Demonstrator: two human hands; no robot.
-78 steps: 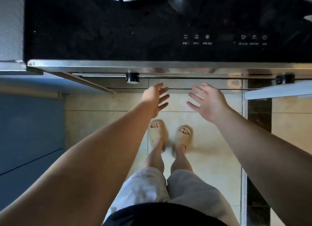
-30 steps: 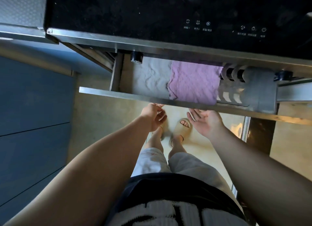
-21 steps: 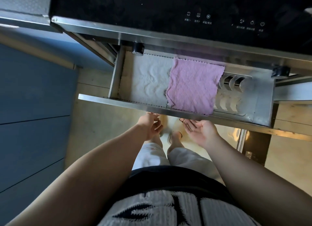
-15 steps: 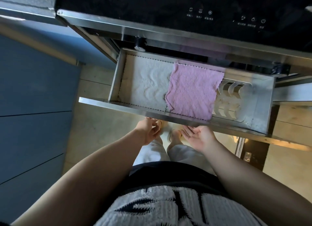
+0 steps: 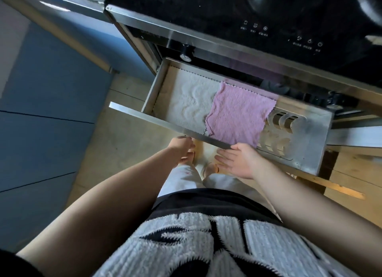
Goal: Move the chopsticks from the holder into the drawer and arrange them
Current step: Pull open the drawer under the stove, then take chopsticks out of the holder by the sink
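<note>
A steel drawer stands pulled out from under the black cooktop. Inside lie a white towel on the left and a pink cloth in the middle, with a slotted metal rack on the right. My left hand sits just below the drawer's front edge, fingers curled, holding nothing. My right hand is spread palm up under the front edge, thumb touching it. No chopsticks or holder are in view.
Blue cabinet fronts fill the left side. A second metal panel juts out at the right, level with the drawer. Beige floor tiles and my legs lie below the drawer.
The drawer has slid out from fully shut to wide open, showing the towels and rack. Both hands came back with its front edge, and the view has tilted.
</note>
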